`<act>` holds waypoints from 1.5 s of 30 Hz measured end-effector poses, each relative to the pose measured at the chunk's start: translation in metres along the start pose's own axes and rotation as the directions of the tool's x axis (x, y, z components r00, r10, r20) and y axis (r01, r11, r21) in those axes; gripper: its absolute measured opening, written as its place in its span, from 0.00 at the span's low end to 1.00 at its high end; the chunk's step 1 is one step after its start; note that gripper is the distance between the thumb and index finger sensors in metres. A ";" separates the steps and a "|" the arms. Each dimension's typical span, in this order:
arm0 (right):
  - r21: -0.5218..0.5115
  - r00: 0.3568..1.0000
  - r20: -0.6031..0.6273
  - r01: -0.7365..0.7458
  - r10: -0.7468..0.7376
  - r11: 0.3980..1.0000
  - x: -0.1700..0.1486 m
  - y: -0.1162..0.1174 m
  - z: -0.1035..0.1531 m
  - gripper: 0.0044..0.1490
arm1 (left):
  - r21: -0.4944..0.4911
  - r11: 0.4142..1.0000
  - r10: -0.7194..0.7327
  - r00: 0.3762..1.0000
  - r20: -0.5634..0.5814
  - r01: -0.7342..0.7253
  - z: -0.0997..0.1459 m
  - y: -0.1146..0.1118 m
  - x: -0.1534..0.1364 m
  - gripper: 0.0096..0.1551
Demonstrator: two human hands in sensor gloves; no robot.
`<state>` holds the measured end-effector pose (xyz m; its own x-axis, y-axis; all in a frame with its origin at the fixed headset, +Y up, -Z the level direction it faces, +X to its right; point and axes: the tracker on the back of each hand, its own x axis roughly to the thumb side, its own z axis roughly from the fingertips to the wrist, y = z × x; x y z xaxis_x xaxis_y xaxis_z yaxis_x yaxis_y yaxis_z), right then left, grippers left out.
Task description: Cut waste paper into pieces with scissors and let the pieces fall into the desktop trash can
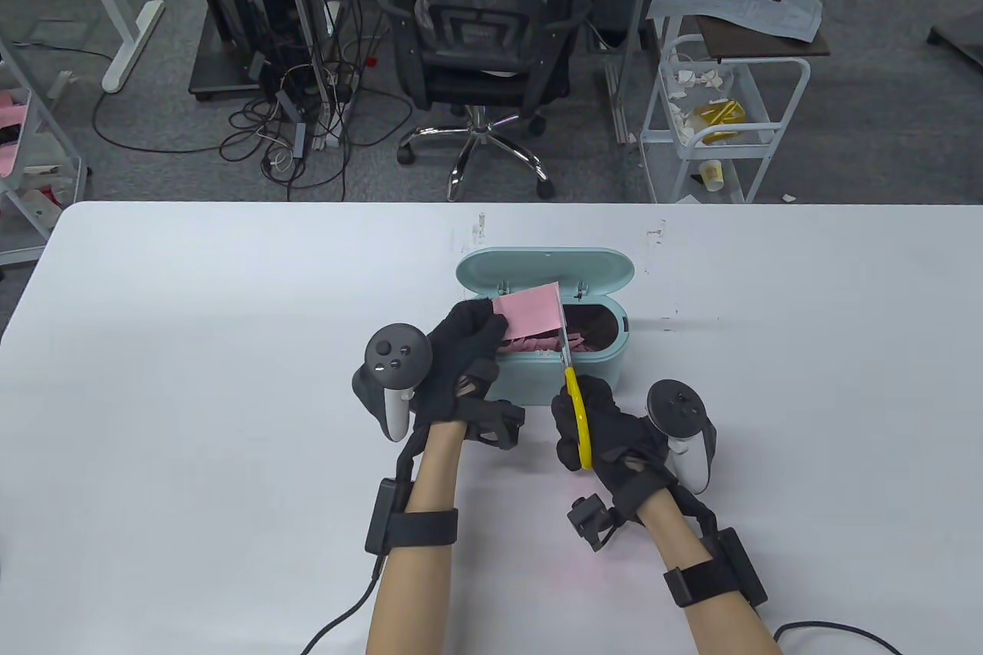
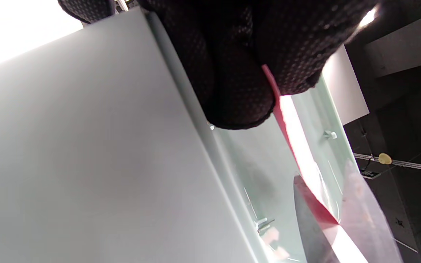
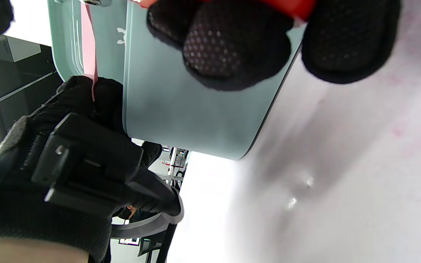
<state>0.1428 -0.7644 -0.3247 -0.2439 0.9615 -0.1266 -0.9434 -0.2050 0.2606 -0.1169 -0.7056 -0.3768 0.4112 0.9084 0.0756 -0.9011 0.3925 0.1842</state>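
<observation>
Left hand [image 1: 461, 348] pinches the pink paper [image 1: 530, 311] over the open trash can [image 1: 595, 363] mid-tabletop; yellow-handled scissors [image 1: 572, 386] are gripped by the right hand [image 1: 607, 428]. Each cut is best kept above the opening.

The counter [image 1: 192, 378] lay bare across the left and right of the frame, giving wide passage on both sides. At centre, the trash can [image 1: 595, 367] stood with its raised lid [image 1: 545, 272] walling off the far side. The pink paper [image 1: 530, 311] and scissors [image 1: 572, 386] crossed its open mouth, with the left hand [image 1: 461, 355] and right hand [image 1: 607, 432] crowding the near side.
</observation>
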 end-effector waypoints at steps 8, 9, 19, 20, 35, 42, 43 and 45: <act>-0.016 1.000 -0.018 0.021 -0.021 1.000 -0.003 -0.001 0.000 0.58 | -0.002 1.000 0.005 1.000 0.001 -0.005 0.000 0.000 0.000 0.18; -0.016 1.000 -0.020 0.018 -0.019 1.000 -0.003 -0.002 0.000 0.57 | -0.003 1.000 0.007 1.000 0.001 -0.007 0.000 0.000 0.000 0.18; -0.045 0.997 -0.018 0.078 -0.079 0.996 -0.005 -0.002 0.001 0.48 | -0.006 1.000 0.011 1.000 0.005 -0.011 0.000 0.000 -0.001 0.18; -0.049 0.997 -0.019 0.078 -0.079 0.996 -0.005 -0.002 0.001 0.48 | -0.006 1.000 0.012 1.000 0.005 -0.012 0.000 0.000 -0.001 0.18; -0.063 1.000 -0.001 0.031 -0.031 0.998 0.000 -0.005 -0.001 0.53 | -0.016 1.000 0.021 1.000 0.008 -0.021 0.000 0.001 -0.001 0.18; -0.067 1.000 0.013 0.019 -0.018 0.998 0.003 -0.005 -0.002 0.53 | -0.027 0.999 0.024 1.000 0.010 -0.023 -0.001 0.002 -0.001 0.17; -0.066 1.000 0.014 0.021 -0.020 0.998 0.003 -0.005 -0.002 0.53 | -0.032 0.999 0.024 1.000 0.009 -0.023 -0.001 0.002 -0.001 0.17; -0.067 0.999 0.014 0.033 -0.032 0.997 0.003 -0.005 -0.002 0.53 | -0.032 0.999 0.032 0.999 0.008 -0.031 -0.001 0.002 -0.002 0.17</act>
<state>0.1458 -0.7606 -0.3282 -0.2103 0.9701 -0.1214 -0.9640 -0.1850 0.1912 -0.1196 -0.7061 -0.3773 0.3836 0.9192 0.0897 -0.9175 0.3682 0.1502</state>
